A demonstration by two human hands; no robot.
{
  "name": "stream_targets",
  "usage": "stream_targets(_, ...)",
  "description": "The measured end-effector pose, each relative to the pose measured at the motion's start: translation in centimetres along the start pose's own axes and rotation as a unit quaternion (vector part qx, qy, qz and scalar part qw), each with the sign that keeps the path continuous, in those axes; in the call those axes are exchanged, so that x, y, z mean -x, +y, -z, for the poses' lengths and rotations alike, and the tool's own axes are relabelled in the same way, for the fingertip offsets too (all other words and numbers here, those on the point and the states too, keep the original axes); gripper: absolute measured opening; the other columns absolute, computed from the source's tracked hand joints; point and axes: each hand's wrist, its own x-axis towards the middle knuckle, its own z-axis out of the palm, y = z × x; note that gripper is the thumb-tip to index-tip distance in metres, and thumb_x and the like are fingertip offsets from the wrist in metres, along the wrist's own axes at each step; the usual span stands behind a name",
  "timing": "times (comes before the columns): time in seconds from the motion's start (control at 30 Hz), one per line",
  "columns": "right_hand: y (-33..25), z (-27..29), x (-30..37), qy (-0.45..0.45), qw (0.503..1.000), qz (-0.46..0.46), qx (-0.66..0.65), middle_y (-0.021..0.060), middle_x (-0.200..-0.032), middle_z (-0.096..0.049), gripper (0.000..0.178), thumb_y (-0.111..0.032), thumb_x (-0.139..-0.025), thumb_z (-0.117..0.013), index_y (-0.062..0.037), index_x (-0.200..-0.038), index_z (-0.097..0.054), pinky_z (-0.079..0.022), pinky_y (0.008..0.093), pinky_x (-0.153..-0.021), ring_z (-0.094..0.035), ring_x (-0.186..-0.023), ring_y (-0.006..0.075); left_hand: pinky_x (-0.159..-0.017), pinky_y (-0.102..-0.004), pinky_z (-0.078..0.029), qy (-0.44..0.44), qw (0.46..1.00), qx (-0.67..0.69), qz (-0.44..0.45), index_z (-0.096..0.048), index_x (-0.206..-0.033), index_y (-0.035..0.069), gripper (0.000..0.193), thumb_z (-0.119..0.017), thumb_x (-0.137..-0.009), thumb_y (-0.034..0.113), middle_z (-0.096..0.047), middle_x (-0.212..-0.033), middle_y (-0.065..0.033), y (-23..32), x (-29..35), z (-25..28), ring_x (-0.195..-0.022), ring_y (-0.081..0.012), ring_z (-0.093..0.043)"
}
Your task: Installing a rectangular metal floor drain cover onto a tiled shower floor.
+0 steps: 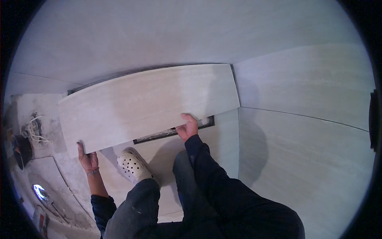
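"Holding what, were those two hands?"

"One long, pale panel (139, 107), both of them. The left hand (88, 160) had its near edge by the left corner, thumb on top and the other fingers curled at the edge. The right hand (188, 127) gripped the same edge farther right, one digit over the face, the rest partly tucked below."

"A narrow grip, then?"

"Closed on the panel's thickness, yes. How far the fingers reached underneath I couldn't tell."

"And where was the panel?"

"Beyond the feet, across the picture's middle. A dark gap (131, 72) ran along its far edge, and its right end came up to the right wall (310, 95). Below the near edge, by the right hand, part of a dark-edged opening (153, 138) showed."

"Anything else nearby?"

"A white shoe (133, 165) with round holes stood just below that opening. There was a bracelet (92, 171) on the left wrist, and a dark sleeve (213, 169) covered the right arm. Off to the left, pale cables (38, 137) lay loosely bunched near a dark, rounded container (22, 151). Its contents were too blurred to make out."
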Motion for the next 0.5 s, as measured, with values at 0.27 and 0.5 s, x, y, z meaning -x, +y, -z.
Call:
stream_targets(0.27,0.2,0.6,-1.4,-0.001,0.999,0.032,-0.005,0.0056,-0.085,-0.062,0.008,-0.007,-0.074,-0.061,-0.0071,-0.082,-0.058,-0.051,0.0320,-0.070,-0.062,-0.081,0.0212,-0.100,-0.0411,-0.045,-0.037,0.998,0.027,0.031,-0.053,-0.121,-0.002,0.035,-0.054,-0.094,0.021,-0.054,-0.128,-0.0143,-1.2,-2.0,1.1,-0.118,-0.0248,-0.052)
stream_targets(0.5,-0.3,2.1,-3.1,-0.006,0.999,0.038,-0.011,0.0054,-0.085,-0.062,0.009,-0.007,-0.074,-0.062,-0.0066,-0.083,-0.058,-0.052,0.0347,-0.073,-0.062,-0.082,0.0222,-0.098,-0.0412,-0.046,-0.021,0.999,0.000,0.030,-0.054,-0.120,-0.002,0.034,-0.054,-0.094,0.020,-0.056,-0.125,-0.0140,-1.9,-3.2,0.6,-0.116,-0.0248,-0.054)
